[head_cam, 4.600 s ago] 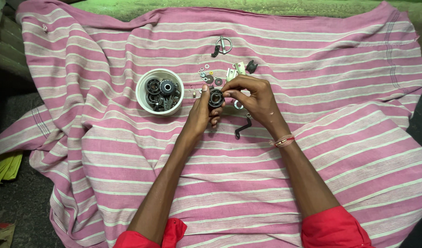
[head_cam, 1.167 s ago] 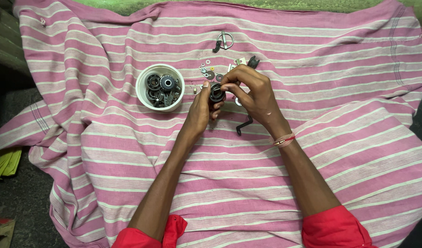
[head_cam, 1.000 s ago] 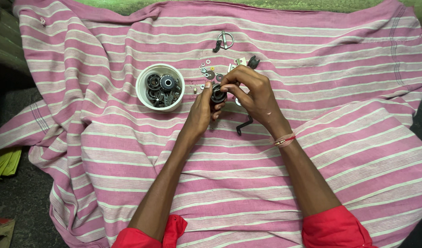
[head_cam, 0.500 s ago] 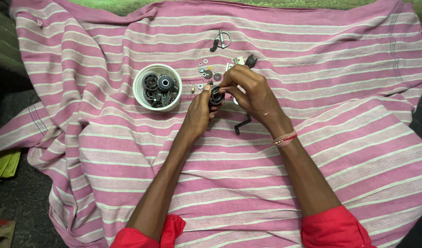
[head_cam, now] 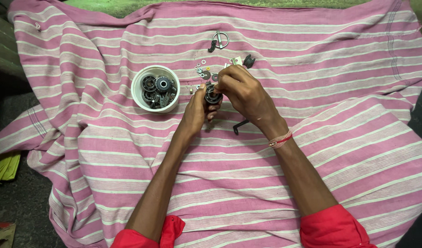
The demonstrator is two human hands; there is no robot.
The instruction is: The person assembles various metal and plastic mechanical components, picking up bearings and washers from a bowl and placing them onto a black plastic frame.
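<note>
Both of my hands meet over a pink and white striped cloth (head_cam: 321,138). My left hand (head_cam: 196,111) grips a small dark round metal part (head_cam: 212,96), like a bearing, from below. My right hand (head_cam: 245,92) pinches the same part from above with fingertips closed on it. A white bowl (head_cam: 138,94) with several dark bearings and rings stands just left of my hands. Small washers and nuts (head_cam: 203,72) lie scattered on the cloth right behind the part.
A metal ring with a dark clip (head_cam: 218,40) lies farther back. A dark bent tool (head_cam: 240,125) rests on the cloth under my right wrist. A small black piece (head_cam: 249,60) sits behind my right hand. Dark floor borders the cloth at left.
My hands have stayed together on the dark round part, with only small finger shifts on it. The bowl and loose pieces have not moved.
</note>
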